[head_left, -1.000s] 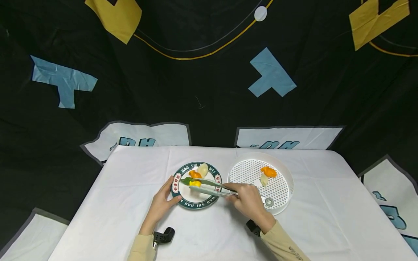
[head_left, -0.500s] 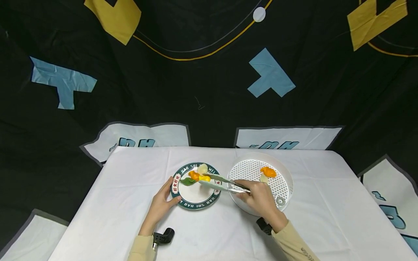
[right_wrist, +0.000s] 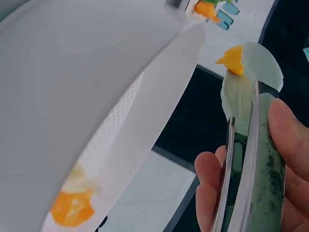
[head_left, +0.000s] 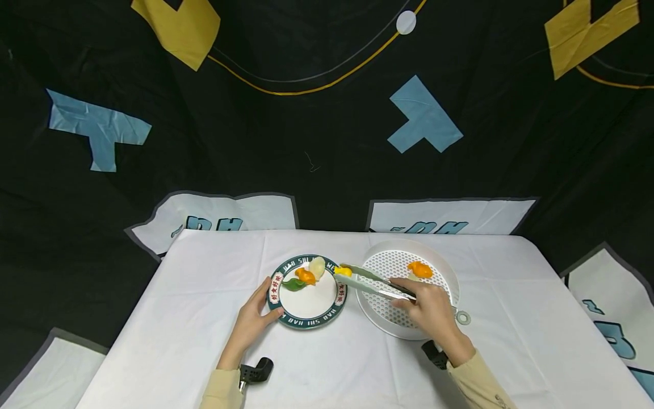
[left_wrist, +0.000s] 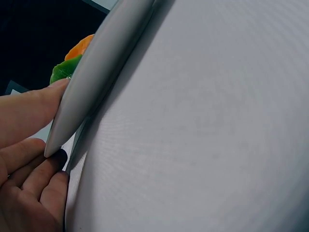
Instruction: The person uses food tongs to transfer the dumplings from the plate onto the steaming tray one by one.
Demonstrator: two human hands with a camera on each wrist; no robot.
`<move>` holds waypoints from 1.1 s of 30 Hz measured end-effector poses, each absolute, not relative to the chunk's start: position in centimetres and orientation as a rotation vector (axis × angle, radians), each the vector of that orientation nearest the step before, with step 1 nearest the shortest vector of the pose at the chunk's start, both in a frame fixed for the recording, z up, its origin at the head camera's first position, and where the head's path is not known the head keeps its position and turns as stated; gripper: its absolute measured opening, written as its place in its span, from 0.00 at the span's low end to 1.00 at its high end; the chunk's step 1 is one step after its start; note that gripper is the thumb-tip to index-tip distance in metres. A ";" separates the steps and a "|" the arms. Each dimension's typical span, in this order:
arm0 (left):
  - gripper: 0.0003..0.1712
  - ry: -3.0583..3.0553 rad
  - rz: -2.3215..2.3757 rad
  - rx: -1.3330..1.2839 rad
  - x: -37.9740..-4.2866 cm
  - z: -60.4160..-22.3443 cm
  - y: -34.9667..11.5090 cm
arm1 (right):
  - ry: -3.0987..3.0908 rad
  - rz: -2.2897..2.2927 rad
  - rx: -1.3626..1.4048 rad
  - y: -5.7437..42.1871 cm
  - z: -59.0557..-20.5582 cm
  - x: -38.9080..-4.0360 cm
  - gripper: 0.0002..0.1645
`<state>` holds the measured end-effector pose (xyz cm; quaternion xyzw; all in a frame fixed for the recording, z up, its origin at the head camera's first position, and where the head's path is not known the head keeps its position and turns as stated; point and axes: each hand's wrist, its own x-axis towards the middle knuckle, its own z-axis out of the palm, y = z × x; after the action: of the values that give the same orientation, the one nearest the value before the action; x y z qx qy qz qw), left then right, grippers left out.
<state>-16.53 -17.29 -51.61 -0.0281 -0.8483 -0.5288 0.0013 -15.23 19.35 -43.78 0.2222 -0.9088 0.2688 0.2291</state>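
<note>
My left hand (head_left: 255, 312) pinches the left rim of a round plate (head_left: 306, 324) with a green patterned border, thumb on top and fingers below. On the plate lie an orange piece (head_left: 305, 276), a green leaf-like piece (head_left: 293, 284) and a pale piece (head_left: 317, 266). My right hand (head_left: 431, 309) grips green-handled tongs (right_wrist: 241, 174) with pale green, leaf-shaped tips. Between those tips is a small yellow piece (right_wrist: 232, 60), over the plate's right rim in the head view. The tongs' handles cross above a white perforated tray (head_left: 452, 278).
An orange piece (head_left: 420, 269) and a partly hidden pale piece (right_wrist: 77, 182) lie in the tray, right beside the plate. Both dishes stand on a white cloth-covered table (head_left: 168, 324). A black curtain (head_left: 317, 142) with taped shapes hangs behind it.
My right hand and the tongs have moved right, carrying the yellow piece from the plate's middle to its right edge. The left hand and plate stay put.
</note>
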 end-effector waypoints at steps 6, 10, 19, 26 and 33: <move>0.47 -2.664 -1.648 -0.094 -16.5 -51.6 -17.3 | -2.499 0.712 0.562 20.9 -43.7 -15.1 0.26; 0.47 -2.663 -1.642 -0.103 -16.4 -51.6 -17.3 | -2.500 0.702 0.521 21.8 -43.7 -15.1 0.27; 0.47 -2.659 -1.660 -0.098 -16.5 -51.8 -17.3 | -2.503 0.659 0.455 23.6 -44.2 -15.3 0.26; 0.47 -2.645 -1.671 -0.105 -16.5 -51.7 -17.3 | -2.537 0.644 0.383 24.6 -44.5 -15.6 0.25; 0.47 -2.646 -1.660 -0.100 -16.5 -51.7 -17.2 | -2.574 0.613 0.302 25.4 -44.7 -15.9 0.25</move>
<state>-16.46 -17.24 -51.65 -0.0321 -0.8466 -0.5312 0.0079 -15.93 25.44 -44.73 0.1103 -0.9390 0.2236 0.2369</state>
